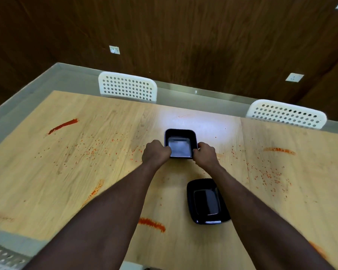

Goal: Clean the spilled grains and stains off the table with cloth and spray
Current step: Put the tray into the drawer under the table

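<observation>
Fingers (167,151) of the left hand (156,153) and right hand (205,155) curl over the near corners of a black tub (180,133), gripping it. Small orange-red grains (98,149) scatter across the pale wooden table (47,182) either side of them, red stains (62,125) smeared farther out. White perforated chairs (127,87) stand beyond, against a dark wood wall (183,36).

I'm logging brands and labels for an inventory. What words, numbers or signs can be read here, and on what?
No text can be read anywhere.
Black tub, gripped by the left hand and right hand: no label shows.
Black tray on the table: plain.
Wall socket: any marking is too small and blurred to read.
White chair: only holes, no print.
</observation>
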